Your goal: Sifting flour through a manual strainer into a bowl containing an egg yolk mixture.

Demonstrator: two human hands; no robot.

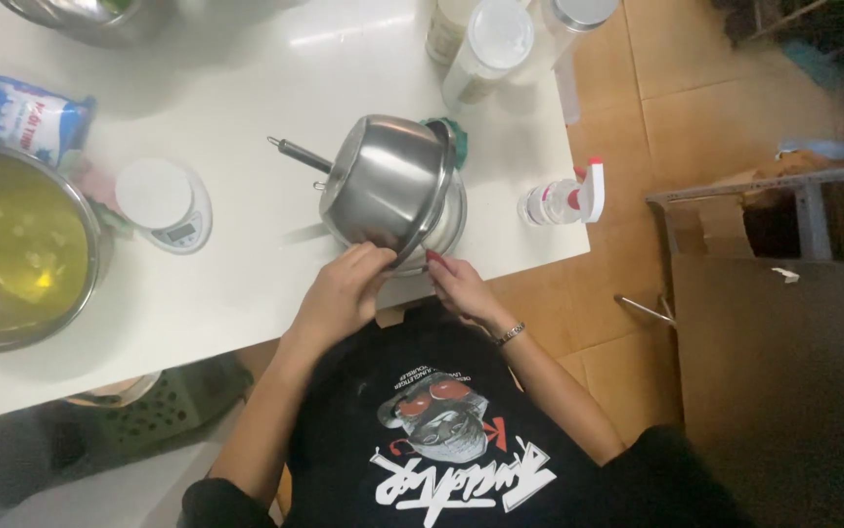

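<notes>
**Steel pot tipped over a bowl at the surface's edge**

The left hand (344, 288) grips the rim of the tilted steel pot (383, 181), fingers curled closed. The right hand (456, 284) steadies the bowl (449, 220) beneath, fingers partly bent. A spray bottle (563, 200) lies right of the pot.

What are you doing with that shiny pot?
A person at a white counter is tipping a steel saucepan on its side over a second metal bowl. The left hand holds the saucepan's rim, while the right hand rests at the edge of the bowl underneath. Off to one side sit a big bowl of yellow liquid, a small round kitchen scale and a spray bottle.
</notes>
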